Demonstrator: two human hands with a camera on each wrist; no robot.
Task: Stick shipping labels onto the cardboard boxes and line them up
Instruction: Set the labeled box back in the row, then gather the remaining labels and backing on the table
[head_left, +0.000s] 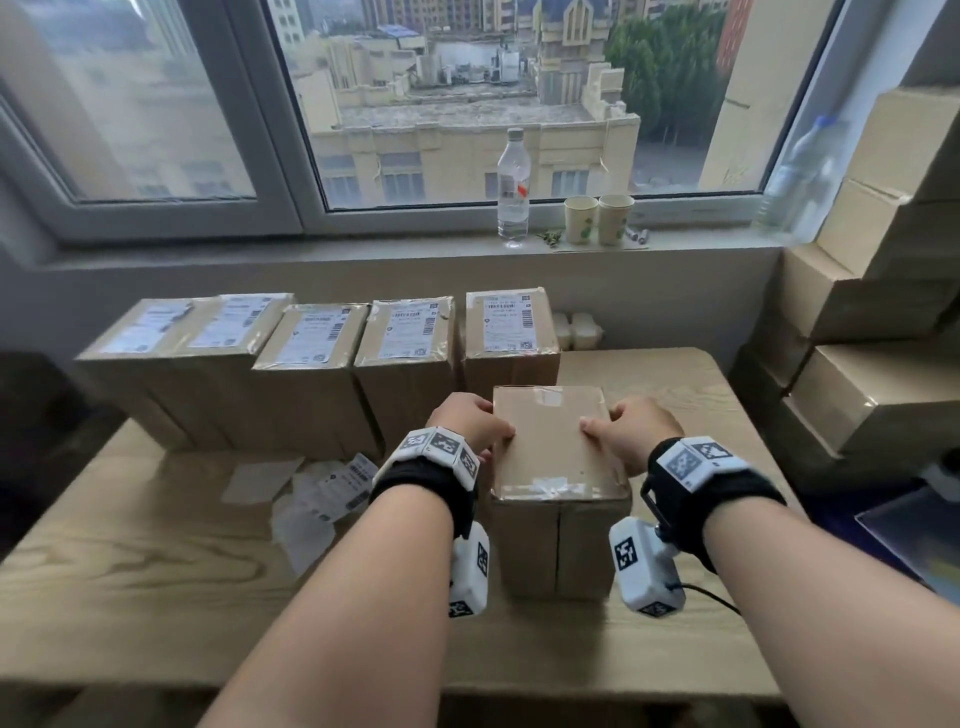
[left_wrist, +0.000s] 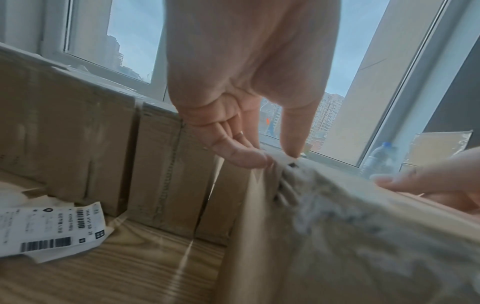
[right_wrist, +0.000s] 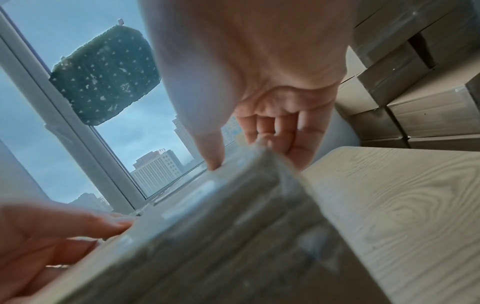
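Note:
A plain cardboard box (head_left: 556, 447) with a taped top and no label stands on the wooden table (head_left: 156, 571), just in front of the row's right end. My left hand (head_left: 470, 421) grips its left top edge, thumb on top and fingers down the side (left_wrist: 241, 152). My right hand (head_left: 639, 426) grips the right top edge the same way (right_wrist: 259, 127). Behind stands a row of several labelled boxes (head_left: 311, 338) along the wall. Loose shipping labels (head_left: 322, 493) lie in a pile on the table, left of my left wrist (left_wrist: 52, 230).
A stack of plain cardboard boxes (head_left: 883, 312) rises at the right beside the table. On the window sill stand a water bottle (head_left: 512, 187) and two paper cups (head_left: 597, 218). Bare table surface lies to the right of the held box (right_wrist: 389, 195).

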